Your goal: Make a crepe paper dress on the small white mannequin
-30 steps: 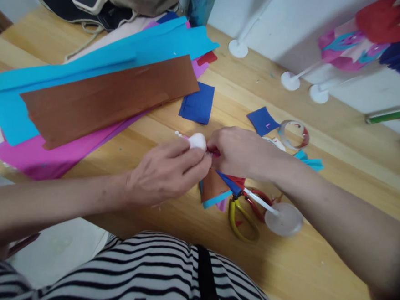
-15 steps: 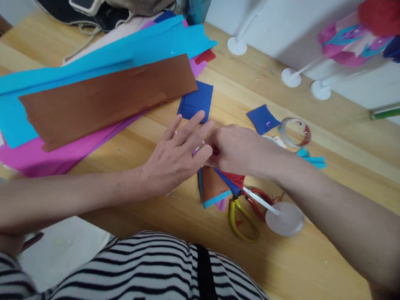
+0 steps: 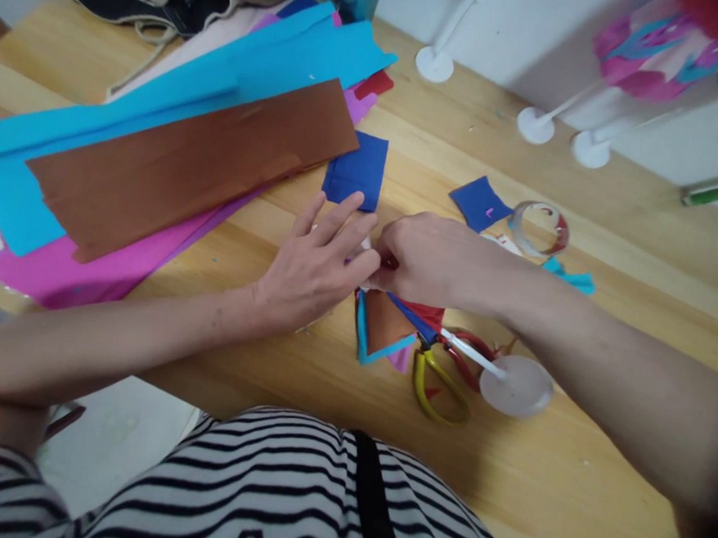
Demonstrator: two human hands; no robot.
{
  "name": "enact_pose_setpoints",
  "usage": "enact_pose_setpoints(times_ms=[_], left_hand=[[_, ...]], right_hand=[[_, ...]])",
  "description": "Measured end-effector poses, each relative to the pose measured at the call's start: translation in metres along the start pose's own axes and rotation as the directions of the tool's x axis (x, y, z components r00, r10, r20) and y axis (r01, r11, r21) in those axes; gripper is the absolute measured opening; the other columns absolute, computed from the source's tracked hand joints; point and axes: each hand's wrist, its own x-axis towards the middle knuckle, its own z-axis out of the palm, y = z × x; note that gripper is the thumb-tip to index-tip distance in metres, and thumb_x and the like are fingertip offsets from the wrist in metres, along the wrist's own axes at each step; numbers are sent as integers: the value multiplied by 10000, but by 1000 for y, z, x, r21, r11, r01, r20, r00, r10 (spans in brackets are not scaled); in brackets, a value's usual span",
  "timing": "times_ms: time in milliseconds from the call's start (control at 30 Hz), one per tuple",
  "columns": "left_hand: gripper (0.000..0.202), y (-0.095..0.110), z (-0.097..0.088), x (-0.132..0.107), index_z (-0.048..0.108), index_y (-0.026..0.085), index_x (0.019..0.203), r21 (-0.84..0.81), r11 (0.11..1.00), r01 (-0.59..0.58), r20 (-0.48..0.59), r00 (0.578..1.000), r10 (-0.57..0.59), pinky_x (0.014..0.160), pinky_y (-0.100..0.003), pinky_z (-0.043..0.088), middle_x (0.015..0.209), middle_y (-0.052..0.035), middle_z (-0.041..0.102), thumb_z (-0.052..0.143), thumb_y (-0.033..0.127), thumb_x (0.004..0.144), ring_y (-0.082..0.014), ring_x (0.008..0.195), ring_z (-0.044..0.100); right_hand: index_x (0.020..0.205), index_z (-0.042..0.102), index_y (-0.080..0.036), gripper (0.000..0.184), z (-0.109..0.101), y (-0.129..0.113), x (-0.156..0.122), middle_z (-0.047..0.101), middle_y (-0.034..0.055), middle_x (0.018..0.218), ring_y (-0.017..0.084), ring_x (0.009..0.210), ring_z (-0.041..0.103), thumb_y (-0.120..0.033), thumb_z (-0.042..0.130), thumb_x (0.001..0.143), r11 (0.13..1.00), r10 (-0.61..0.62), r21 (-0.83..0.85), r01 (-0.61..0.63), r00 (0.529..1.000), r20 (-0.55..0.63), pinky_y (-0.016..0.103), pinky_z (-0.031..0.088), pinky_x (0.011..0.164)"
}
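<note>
A white piece (image 3: 366, 243) is shown, mostly hidden, between the two hands over the tabletop (image 3: 572, 472). It is partly covered by the left grip (image 3: 315, 270), whose outer fingers are spread; whether anything is pinched beneath cannot be told. The right grip (image 3: 425, 253) is curled, its contents likewise hidden. On the near side, paper squares (image 3: 389, 324) are stacked, brown and light blue, with scissors (image 3: 442, 390) and a white stand (image 3: 520, 385) to their right. On the far side, two blue squares (image 3: 358, 171) are seen, the right one just beside tape (image 3: 561, 236). To the left, a brown sheet (image 3: 194, 163) is laid over light-blue and pink ones. Further stands (image 3: 535, 125) are placed along the far wall.
</note>
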Motion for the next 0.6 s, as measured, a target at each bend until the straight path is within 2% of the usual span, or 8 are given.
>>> enact_pose_setpoints(times_ms=[300,433,500,600], left_hand=[[126,-6,-8,-4,590,165,948,14,999,-52,0,999,52,1132,-546,401,1349,-128,636,470,140,978,-289,1348,531],[110,-6,-21,-8,609,155,1002,-25,997,-71,32,997,72,1114,-538,417,1320,-156,645,502,155,976,-302,1340,527],[128,-5,-31,-10,622,143,1000,-39,993,-110,-15,994,110,1048,-476,481,1248,-149,682,497,139,975,-290,1254,582],[187,-4,-43,-13,645,124,926,-95,973,-210,-50,977,206,852,-339,550,1064,-112,739,467,99,976,-220,1006,648]], right_hand=[[918,765,-170,362,-3,-1,-1,765,169,833,312,790,722,-441,531,866,999,30,25,-30,999,26,315,358,542],[891,761,-153,356,-5,-2,-2,759,179,832,311,819,725,-420,527,866,999,30,22,-30,999,40,307,333,532],[885,756,-153,362,-7,-1,-2,755,181,829,311,809,722,-425,517,880,999,25,29,-27,998,57,309,326,527],[882,758,-171,343,-8,0,-1,756,161,811,288,765,708,-431,533,891,999,4,35,-7,997,74,304,339,532]])
